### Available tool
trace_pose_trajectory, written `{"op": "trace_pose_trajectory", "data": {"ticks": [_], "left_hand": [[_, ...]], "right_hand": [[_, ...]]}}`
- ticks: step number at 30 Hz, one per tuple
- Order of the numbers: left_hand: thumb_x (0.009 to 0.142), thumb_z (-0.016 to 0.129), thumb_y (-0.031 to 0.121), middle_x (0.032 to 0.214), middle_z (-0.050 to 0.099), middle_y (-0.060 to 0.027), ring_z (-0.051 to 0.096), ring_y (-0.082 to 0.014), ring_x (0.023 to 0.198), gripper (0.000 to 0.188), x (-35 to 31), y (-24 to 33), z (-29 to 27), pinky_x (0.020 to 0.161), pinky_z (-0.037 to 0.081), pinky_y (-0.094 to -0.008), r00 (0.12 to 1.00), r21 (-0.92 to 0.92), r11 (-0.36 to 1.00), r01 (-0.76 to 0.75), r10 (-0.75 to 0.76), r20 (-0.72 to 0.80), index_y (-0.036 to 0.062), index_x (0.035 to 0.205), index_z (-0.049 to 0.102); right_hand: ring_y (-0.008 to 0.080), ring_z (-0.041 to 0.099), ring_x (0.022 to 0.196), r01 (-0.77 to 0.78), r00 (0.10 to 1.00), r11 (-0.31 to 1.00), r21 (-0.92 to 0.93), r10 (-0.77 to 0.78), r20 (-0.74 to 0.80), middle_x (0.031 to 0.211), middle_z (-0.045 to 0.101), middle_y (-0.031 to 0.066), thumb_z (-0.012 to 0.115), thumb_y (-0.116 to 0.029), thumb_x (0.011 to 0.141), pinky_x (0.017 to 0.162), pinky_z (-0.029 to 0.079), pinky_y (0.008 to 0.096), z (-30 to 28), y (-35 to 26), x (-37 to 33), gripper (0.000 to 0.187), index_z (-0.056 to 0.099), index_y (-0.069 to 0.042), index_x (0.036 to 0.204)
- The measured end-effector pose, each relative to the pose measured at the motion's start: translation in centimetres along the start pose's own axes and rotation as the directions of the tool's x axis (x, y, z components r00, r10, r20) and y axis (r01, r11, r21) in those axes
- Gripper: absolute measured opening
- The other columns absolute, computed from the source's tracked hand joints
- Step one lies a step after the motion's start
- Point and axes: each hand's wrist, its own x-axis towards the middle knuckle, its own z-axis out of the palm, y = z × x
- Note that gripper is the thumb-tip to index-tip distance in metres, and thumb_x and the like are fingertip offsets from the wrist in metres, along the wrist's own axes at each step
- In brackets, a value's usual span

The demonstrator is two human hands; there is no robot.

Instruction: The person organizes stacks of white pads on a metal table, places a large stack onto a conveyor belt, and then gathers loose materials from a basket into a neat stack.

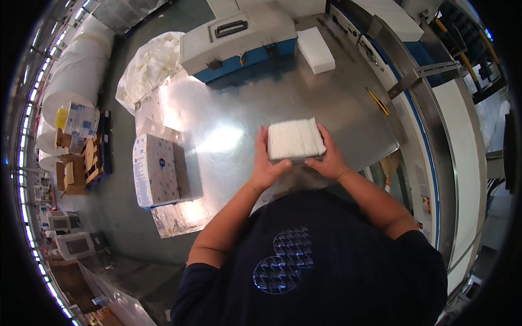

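Note:
A stack of white folded paper sheets (295,139) is held between my two hands, close in front of my body over the metal table (239,106). My left hand (266,164) grips its left side, fingers up along the edge and thumb at the near edge. On the opposite side, my right hand (330,158) presses in the same way, its thumb also at the near edge. The sheet edges show as fine lines across the top. The underside of the stack is hidden.
A printed white-and-blue package (156,169) stands on the table's left. At the far side are a grey-and-blue toolbox (239,46), a white block (316,51) and a clear plastic bag (152,68). Yellow-and-black tools (378,101) lie near the machine rail (416,125) at right.

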Motion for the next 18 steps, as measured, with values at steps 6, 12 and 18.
{"op": "trace_pose_trajectory", "data": {"ticks": [6, 12, 18], "left_hand": [[0.081, 0.049, 0.050, 0.139, 0.023, -0.0155, 0.026, -0.0289, 0.127, 0.077, 0.6, 0.7, -2.5, 0.098, 0.028, -0.0489, 0.746, -0.277, 0.795, 0.540, -0.605, -0.281, 0.0094, 0.138, 0.016], [0.077, 0.010, 0.075, 0.141, 0.025, -0.0107, 0.022, -0.0378, 0.128, 0.086, 1.6, -1.9, -3.8, 0.096, 0.014, -0.0637, 0.582, -0.305, 0.512, 0.803, -0.782, 0.222, 0.0168, 0.137, 0.025], [0.078, 0.012, 0.074, 0.135, 0.035, -0.0080, 0.028, -0.0309, 0.126, 0.082, 3.2, -0.2, -2.5, 0.096, 0.019, -0.0582, 0.475, -0.335, 0.395, 0.855, -0.857, 0.201, 0.0178, 0.131, 0.037]], "right_hand": [[0.0306, 0.024, 0.128, -0.536, 0.792, 0.708, 0.460, 0.610, -0.015, 0.138, 0.027, 0.0124, 0.042, -0.060, 0.077, 0.100, 0.018, 0.0519, -1.4, 1.5, -0.9, 0.085, 0.013, -0.010, 0.139], [0.0355, 0.021, 0.128, -0.880, 0.438, 0.244, 0.407, 0.747, 0.500, 0.142, 0.023, 0.0076, 0.024, -0.076, 0.075, 0.099, 0.007, 0.0591, -1.5, 1.3, 1.6, 0.085, 0.018, -0.020, 0.139], [0.0370, 0.029, 0.124, -0.893, 0.422, 0.263, 0.365, 0.772, 0.476, 0.138, 0.033, 0.0079, 0.022, -0.078, 0.073, 0.097, 0.012, 0.0591, -0.8, 0.4, 3.1, 0.084, 0.031, -0.022, 0.135]]}}
